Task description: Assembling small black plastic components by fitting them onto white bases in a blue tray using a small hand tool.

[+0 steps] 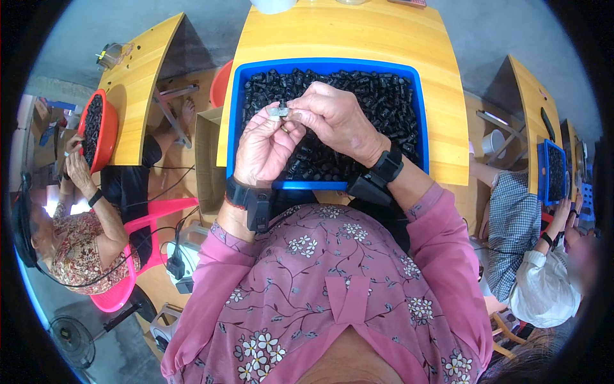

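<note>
Above a blue tray (pixel 423 121) full of small black plastic pieces (pixel 384 109), my two hands meet. My left hand (pixel 265 148), palm turned up, pinches a small grey piece (pixel 278 111) at its fingertips. From the right, my right hand (pixel 339 120) is closed with thumb and finger pressed to the same piece, its other fingers curled in. The grey piece is small and partly covered by fingertips, so its exact kind cannot be made out. Each wrist wears a black strapped device.
The tray rests on a yellow wooden table (pixel 441 70). A cardboard box (pixel 208 150) stands left of it. At the left a person handles pieces by a red basin (pixel 105 147); at the right another works at a smaller blue tray (pixel 542 173).
</note>
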Demonstrator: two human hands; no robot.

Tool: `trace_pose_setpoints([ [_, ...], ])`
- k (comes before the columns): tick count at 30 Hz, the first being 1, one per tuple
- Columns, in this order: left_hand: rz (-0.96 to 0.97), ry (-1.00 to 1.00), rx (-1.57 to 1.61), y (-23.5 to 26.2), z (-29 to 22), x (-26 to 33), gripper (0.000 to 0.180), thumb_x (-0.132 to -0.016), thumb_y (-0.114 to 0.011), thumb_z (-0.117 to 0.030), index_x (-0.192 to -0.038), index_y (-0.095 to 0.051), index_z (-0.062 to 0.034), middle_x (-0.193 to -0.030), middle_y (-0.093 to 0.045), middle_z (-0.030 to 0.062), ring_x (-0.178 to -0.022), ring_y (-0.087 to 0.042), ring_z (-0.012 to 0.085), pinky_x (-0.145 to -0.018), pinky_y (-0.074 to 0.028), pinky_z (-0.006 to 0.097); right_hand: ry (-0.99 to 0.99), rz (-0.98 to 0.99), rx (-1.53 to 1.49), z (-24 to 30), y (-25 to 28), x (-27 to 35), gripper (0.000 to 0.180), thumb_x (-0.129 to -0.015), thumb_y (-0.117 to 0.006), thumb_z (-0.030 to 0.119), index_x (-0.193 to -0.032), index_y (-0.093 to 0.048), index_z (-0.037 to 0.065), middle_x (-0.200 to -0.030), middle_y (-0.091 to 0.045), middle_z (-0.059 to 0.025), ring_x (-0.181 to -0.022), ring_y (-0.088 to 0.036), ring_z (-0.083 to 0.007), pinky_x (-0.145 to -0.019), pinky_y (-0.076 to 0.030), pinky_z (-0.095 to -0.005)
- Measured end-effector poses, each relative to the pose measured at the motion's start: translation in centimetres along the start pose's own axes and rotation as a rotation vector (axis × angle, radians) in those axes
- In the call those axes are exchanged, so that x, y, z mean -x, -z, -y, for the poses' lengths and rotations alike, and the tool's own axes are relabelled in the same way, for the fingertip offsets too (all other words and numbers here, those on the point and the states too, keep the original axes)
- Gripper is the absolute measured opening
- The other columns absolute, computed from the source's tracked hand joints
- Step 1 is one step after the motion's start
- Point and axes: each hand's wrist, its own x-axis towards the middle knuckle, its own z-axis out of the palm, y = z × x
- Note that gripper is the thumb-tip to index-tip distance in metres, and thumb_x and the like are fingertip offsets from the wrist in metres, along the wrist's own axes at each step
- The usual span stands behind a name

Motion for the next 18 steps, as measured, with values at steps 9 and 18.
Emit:
trace_pose_setpoints([
  [9, 0.073, 0.041, -0.014, 0.76, -0.16, -0.18, 0.013, -0.096, -0.057, -0.005, -0.106, -0.060, 0.0007, -0.098, -0.063, 0.0109, -0.085, -0.058, 0.0185, -0.084, -0.050, 0.036, 0.017, -0.074, 0.080, -0.59, -0.15, 0.13, 0.014, -0.087, -0.067, 0.008, -0.098, -0.071, 0.000, -0.085, -0.065, -0.0111, -0.075, -0.067, -0.0242, -0.067, -0.053, -0.0300],
  [18, -0.030, 0.014, 0.011, 0.20, -0.08, -0.02, 0.011, -0.095, -0.057, -0.003, -0.105, -0.059, 0.0009, -0.100, -0.064, 0.0116, -0.085, -0.058, 0.0183, -0.084, -0.050, 0.036, 0.025, -0.015, 0.029, 0.12, -0.33, 0.29, 0.014, -0.087, -0.067, 0.008, -0.098, -0.071, 0.001, -0.086, -0.065, -0.0113, -0.076, -0.067, -0.0241, -0.068, -0.053, -0.0297],
])
